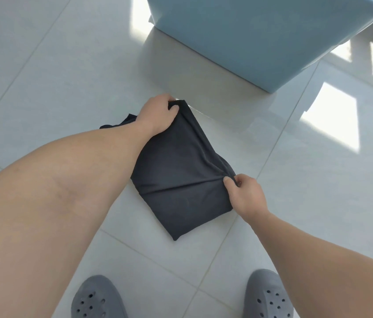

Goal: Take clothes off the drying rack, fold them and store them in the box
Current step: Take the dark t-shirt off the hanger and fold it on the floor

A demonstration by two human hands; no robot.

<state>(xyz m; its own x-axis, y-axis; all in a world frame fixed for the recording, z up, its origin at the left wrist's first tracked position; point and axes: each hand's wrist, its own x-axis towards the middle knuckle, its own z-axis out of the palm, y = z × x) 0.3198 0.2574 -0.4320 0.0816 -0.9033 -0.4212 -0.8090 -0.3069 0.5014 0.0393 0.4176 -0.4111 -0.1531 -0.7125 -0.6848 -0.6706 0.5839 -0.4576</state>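
Two hands hold one dark grey folded garment (181,175) low over the tiled floor (43,76), at the centre of the view. The left hand (158,115) grips the garment's far corner at about 11 o'clock, fingers curled over the edge and thumb pressed on top. The right hand (245,193) pinches the fabric at the right-hand edge, at about 3 o'clock, thumb and fingers narrowed on a bunched fold, with creases running from it across the cloth. The garment forms a rough diamond; its near corner points to 6 o'clock and its lower edges lie flat and straight. A small flap sticks out behind the left wrist at 10 o'clock.

At 1 o'clock stands a light blue box (249,37), its nearest bottom corner a little way from the garment's far corner, with bare tile between them. Open floor spreads wide to 9 o'clock and 10 o'clock, and to 3 o'clock, where sunlight patches fall. At 6 o'clock two grey perforated clogs, left (96,299) and right (268,294), stand apart, with open tile between them and the garment.
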